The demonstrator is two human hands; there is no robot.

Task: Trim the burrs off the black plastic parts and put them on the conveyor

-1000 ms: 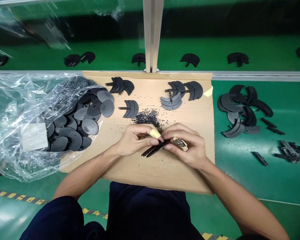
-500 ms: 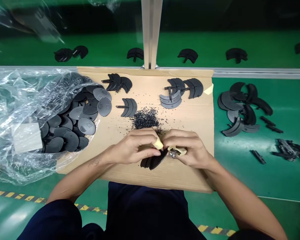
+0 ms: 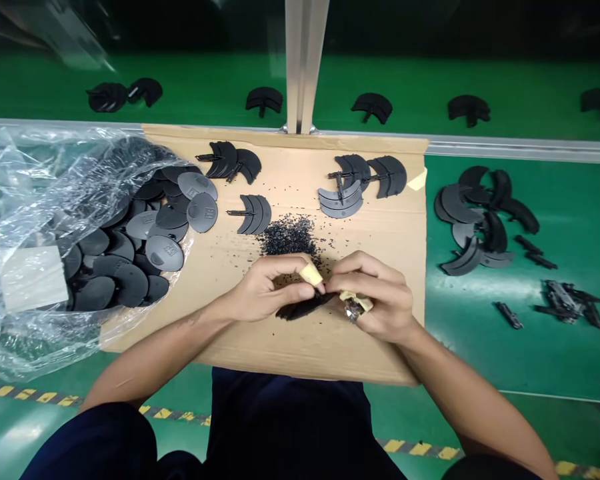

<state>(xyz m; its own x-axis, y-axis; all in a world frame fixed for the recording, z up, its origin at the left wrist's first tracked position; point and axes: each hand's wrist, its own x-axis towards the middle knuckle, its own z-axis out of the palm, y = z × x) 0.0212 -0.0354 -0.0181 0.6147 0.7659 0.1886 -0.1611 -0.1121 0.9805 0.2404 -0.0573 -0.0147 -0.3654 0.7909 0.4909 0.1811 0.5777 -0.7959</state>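
My left hand (image 3: 270, 288) pinches a black plastic crescent-shaped part (image 3: 300, 307) low over the cardboard, with a tan finger cot (image 3: 311, 275) on one finger. My right hand (image 3: 377, 297) is closed around a small tool wrapped in tan tape (image 3: 354, 305), whose metal end (image 3: 353, 310) shows beside the part. The tool's tip sits close to the part's edge, partly hidden by my fingers. Just above my hands lies a heap of black plastic shavings (image 3: 289, 237) on the cardboard sheet (image 3: 300, 350).
Finished black parts (image 3: 253, 215) lie on the cardboard near an open plastic bag (image 3: 25, 200) full of dark grey discs. More parts sit on the green belt (image 3: 485, 233) to the right, and others sit beyond a metal rail (image 3: 525, 148).
The black part has swung flatter, now lying nearly level between my hands. The tool's metal end has turned downward. The view has shifted slightly, moving the bag toward the left.
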